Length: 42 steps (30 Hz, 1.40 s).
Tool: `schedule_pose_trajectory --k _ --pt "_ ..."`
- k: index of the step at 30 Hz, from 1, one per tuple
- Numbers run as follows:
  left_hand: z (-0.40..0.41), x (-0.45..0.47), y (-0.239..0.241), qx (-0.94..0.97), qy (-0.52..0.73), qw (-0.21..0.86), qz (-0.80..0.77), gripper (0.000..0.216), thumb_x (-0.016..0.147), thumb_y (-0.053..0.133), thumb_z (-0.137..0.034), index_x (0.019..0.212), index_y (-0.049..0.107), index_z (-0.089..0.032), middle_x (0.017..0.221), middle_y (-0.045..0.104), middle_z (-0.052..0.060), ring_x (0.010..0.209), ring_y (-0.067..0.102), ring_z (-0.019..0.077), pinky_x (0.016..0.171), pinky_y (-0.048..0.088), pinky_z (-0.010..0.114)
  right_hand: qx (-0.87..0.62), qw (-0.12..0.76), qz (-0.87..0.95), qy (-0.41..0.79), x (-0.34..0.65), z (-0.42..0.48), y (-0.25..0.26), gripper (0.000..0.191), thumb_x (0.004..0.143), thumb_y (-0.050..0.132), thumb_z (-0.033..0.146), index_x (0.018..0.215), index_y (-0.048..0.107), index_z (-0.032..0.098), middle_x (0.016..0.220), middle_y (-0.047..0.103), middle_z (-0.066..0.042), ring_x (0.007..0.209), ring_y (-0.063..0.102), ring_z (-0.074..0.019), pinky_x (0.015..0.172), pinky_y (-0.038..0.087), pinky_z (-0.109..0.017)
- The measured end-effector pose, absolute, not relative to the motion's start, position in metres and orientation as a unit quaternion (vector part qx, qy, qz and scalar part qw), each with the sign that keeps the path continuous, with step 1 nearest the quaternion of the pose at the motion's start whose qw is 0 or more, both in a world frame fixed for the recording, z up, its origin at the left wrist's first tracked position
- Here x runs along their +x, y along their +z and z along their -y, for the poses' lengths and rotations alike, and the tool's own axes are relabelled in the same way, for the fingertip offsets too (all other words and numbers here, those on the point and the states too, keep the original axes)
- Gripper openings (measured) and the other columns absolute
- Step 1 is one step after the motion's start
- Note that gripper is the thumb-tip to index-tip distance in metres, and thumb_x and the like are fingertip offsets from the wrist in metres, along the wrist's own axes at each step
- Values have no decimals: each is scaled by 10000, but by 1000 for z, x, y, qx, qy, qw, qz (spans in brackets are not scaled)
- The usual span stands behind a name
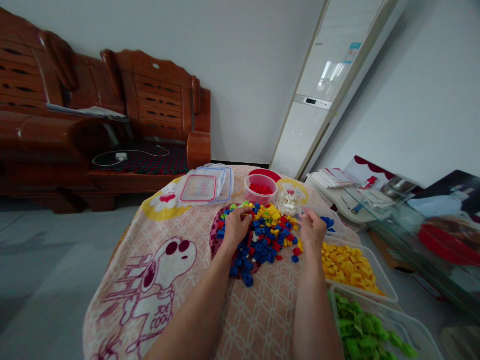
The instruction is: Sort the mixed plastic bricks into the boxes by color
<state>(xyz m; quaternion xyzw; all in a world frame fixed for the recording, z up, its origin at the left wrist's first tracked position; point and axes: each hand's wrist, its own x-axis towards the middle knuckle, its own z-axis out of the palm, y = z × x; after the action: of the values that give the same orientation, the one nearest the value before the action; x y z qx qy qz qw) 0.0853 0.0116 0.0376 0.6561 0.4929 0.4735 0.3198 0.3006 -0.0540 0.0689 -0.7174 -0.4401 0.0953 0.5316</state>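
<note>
A mixed pile of small plastic building blocks, mostly blue, yellow and red, lies on a dark red checked cloth on the table. At the pile's left side, my left hand is bent over the blocks, thumb and fingers drawn together; whatever is between them is hidden. My right hand is just right of the pile, beside a clear tub with blue blocks. Its fingertips are pinched together, and what they hold is too small to tell.
Behind the pile are a round tub of red blocks and a heap of white blocks. To the right are tubs of yellow blocks and green blocks. Stacked lids lie back left. A glass table stands right.
</note>
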Motion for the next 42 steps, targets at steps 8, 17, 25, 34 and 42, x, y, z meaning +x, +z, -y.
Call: schedule_pose_trajectory --k 8,17,25,34,42 --pt "-9 85 42 654 471 322 -497 280 779 569 -151 1021 708 -179 943 734 37 771 679 149 782 534 257 -807 406 430 5 308 74 99 430 876 374 272 1167 648 114 997 707 -142 904 644 -236 745 469 -284" --pt "-9 84 42 657 466 315 -502 282 777 573 -161 1022 712 -161 907 734 47 744 669 154 756 529 267 -812 116 572 11 290 76 100 368 908 369 215 792 711 141 839 704 -121 793 623 -189 680 372 -253" --pt "-10 84 41 656 472 312 -499 277 773 568 -157 1006 716 -180 930 734 37 770 673 154 760 525 258 -798 33 599 53 285 69 89 351 922 370 200 794 694 159 856 703 -106 840 624 -176 679 341 -245" --pt "-12 85 37 655 473 317 -497 282 779 570 -160 1025 706 -187 930 735 31 768 678 149 781 533 263 -810 49 582 53 283 70 90 342 918 367 187 818 692 157 889 710 -123 871 638 -186 710 365 -245" --pt "-12 86 39 652 470 328 -497 275 777 567 -141 1011 705 -176 958 729 39 805 681 152 804 537 268 -812 180 555 -23 296 74 100 358 905 365 232 1002 697 140 1017 708 -129 963 621 -223 831 392 -271"
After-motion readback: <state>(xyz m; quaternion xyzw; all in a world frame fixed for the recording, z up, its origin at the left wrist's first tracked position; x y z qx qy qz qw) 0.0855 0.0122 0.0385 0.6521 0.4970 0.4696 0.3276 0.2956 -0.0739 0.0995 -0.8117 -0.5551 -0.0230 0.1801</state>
